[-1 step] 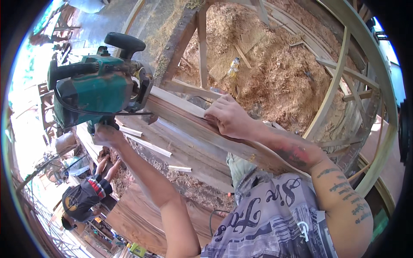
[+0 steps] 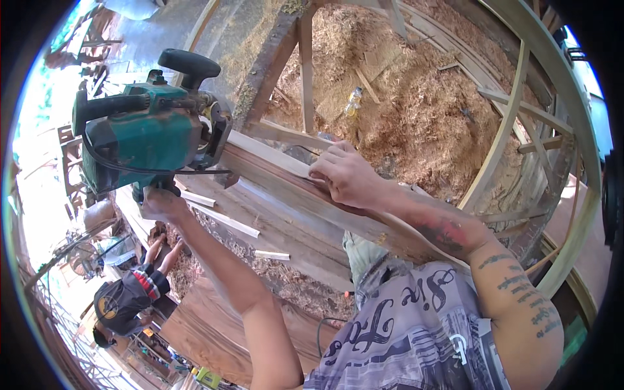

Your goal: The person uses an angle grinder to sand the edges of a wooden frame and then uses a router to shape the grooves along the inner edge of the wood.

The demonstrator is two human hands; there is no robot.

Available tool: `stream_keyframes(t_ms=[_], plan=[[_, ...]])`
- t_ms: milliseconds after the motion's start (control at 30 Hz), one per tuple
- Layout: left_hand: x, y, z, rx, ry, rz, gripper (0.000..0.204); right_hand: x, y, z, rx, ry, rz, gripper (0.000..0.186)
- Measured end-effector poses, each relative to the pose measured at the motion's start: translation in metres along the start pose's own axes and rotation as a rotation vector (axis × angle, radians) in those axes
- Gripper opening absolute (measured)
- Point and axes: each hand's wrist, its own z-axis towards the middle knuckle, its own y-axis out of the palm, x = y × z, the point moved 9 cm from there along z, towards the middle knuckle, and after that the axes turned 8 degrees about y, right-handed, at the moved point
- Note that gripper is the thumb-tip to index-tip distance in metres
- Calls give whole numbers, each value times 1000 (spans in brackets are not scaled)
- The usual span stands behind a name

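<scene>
A green router (image 2: 140,140) with black handles lies tipped on its side at the left, its base up against the near end of a long wooden board (image 2: 279,179). My left hand (image 2: 162,203) is closed round the router's lower handle. The other handle, a black knob, sticks out at the top. Over a pale wooden strip (image 2: 270,155) along the board's far edge, my right hand (image 2: 348,175) curls its fingers and grips; its fingertips are partly hidden behind the wood. A dark cord runs across the router's body.
Wood shavings (image 2: 416,123) heap beyond the board, with a yellowish plastic bottle (image 2: 353,103) lying on them. Wooden frame pieces (image 2: 513,123) stand at the right. Several pale offcuts (image 2: 227,222) lie below the board. Another person (image 2: 130,296) bends down at the lower left, beside a broad brown panel (image 2: 214,325).
</scene>
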Motion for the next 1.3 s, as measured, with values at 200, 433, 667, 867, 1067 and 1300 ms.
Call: stream_keyframes(t_ms=[200,433,667,867,1067,1300], plan=[[48,-27,17,127,199,-13,17,12,2,28,-123,-77,111,6],[-67,15,-16,271,-360,-675,15,41,65,45,-876,346,727,15],[21,7,4,-92,54,87,22,22,5,25,-436,166,255,15],[-65,26,-21,265,-438,-882,21,11,23,20,-255,360,180,30],[47,-7,15,9,242,186,20,115,78,13,-349,363,227,26],[22,-14,7,45,170,198,10,142,18,-22,-239,574,-477,28]])
